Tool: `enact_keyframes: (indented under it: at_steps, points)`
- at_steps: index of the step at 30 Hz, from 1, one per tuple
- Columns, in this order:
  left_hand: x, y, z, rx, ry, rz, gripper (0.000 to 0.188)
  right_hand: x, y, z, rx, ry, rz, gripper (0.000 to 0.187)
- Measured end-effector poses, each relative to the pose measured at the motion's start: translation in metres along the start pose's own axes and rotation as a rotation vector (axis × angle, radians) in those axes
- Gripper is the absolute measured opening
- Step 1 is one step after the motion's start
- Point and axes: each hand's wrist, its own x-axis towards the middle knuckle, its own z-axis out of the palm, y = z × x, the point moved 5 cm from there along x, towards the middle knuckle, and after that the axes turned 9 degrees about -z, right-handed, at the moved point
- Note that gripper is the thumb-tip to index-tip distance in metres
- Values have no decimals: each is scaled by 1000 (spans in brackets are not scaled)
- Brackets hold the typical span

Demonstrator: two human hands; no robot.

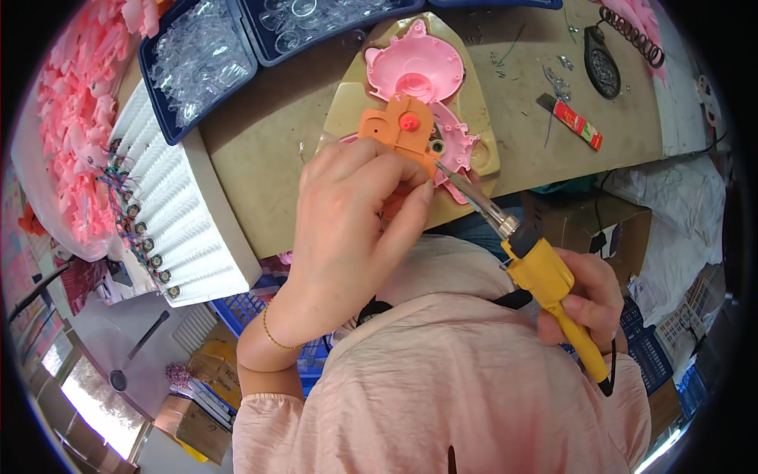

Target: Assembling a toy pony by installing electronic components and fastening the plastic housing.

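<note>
My right hand point(588, 296) grips a yellow-handled soldering iron point(549, 276) with a metal shaft. Its narrow tip points up and left, close to the lower right edge of an orange plastic part point(395, 126). My left hand point(347, 205) rests over the lower side of that part, fingers bent and thumb near the index finger; whatever lies between them is hidden. Under and around the orange part are pink animal-shaped plastic shells point(418, 67), one with a rounded bowl shape. They lie on a tan, tapering fixture board point(351, 91). A red knob stands out on the orange part.
Blue bins point(257, 55) of clear plastic parts stand at the back. Left are a white ridged foam tray point(201, 213) with small wired round components and a bag of pink parts point(75, 134). Right lie a red strip-shaped object point(576, 125), tiny metal pieces and a black oval object point(602, 63).
</note>
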Motion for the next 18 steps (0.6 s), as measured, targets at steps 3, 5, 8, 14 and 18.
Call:
enact_keyframes:
  at_steps: [3,5,8,14,18]
  points:
    - [3,1,1,2,0,12,6,-6,-3,-4,-102,87,-141,48]
    - [6,4,1,4,-2,5,6,-10,0,-7,-124,138,-150,49]
    - [10,6,3,3,4,0,6,-13,3,-15,-166,221,-168,49]
    - [10,15,-2,-25,24,88,6,-16,-10,-28,-324,307,-120,53]
    - [-3,6,-9,65,-3,-10,7,-47,12,-111,-269,1045,170,44]
